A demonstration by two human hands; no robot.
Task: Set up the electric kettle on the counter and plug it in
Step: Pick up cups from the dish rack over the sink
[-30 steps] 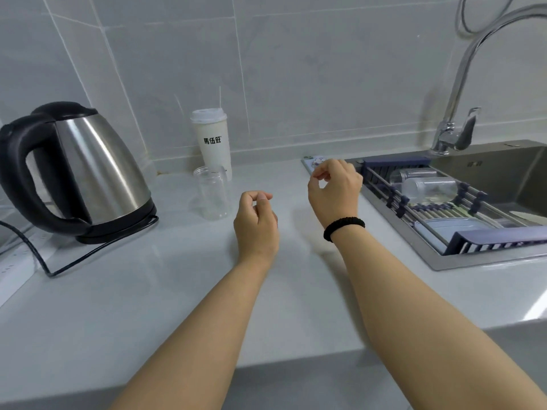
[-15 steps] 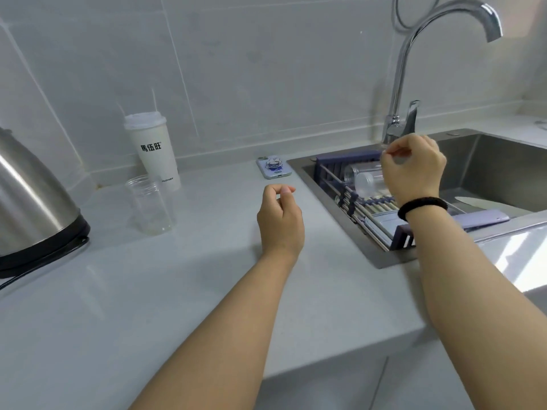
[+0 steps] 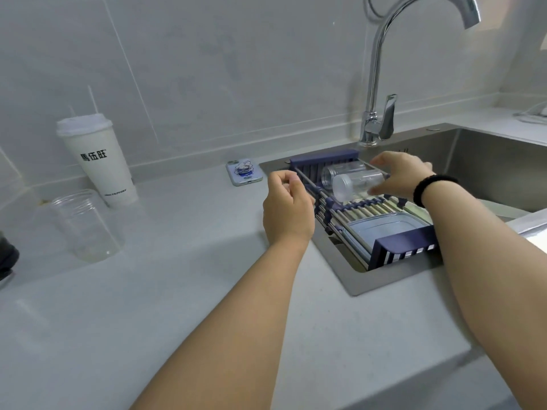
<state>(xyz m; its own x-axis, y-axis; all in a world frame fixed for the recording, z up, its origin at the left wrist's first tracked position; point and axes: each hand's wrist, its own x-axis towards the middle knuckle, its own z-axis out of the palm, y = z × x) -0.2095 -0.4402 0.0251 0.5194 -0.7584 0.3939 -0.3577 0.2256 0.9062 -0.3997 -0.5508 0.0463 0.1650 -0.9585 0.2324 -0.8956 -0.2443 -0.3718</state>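
- Head view: the right hand (image 3: 399, 176) reaches forward over the dish rack (image 3: 370, 214) that spans the left end of the sink (image 3: 497, 173). The forearm runs up from the lower right, with a black band (image 3: 430, 187) around the wrist.
- Its fingers (image 3: 381, 189) are spread and curved around the base end of a clear jar (image 3: 356, 184) lying on its side on the rack. They touch the glass, but whether the grasp has closed firmly I cannot tell.
- A second clear jar (image 3: 340, 171) lies just behind the first, also on its side.
- The left hand (image 3: 287, 208) hovers above the counter (image 3: 177, 276) at the sink's left edge, back of the hand to the camera. Its fingers (image 3: 291, 180) are curled in loosely and hold nothing.
- A clear container lid (image 3: 384, 232) rests on the near part of the rack.
- The kettle (image 3: 7, 255) shows only as a dark sliver of its base at the far left edge, on the counter and well apart from both hands. Its plug is out of sight.
- An upright clear jar (image 3: 85, 226) stands on the counter near that edge, with a white lidded cup (image 3: 97, 161) just behind it by the wall.
- A phone (image 3: 244, 173) lies flat between the cup and the sink.
- The tap (image 3: 381, 84) rises behind the rack.
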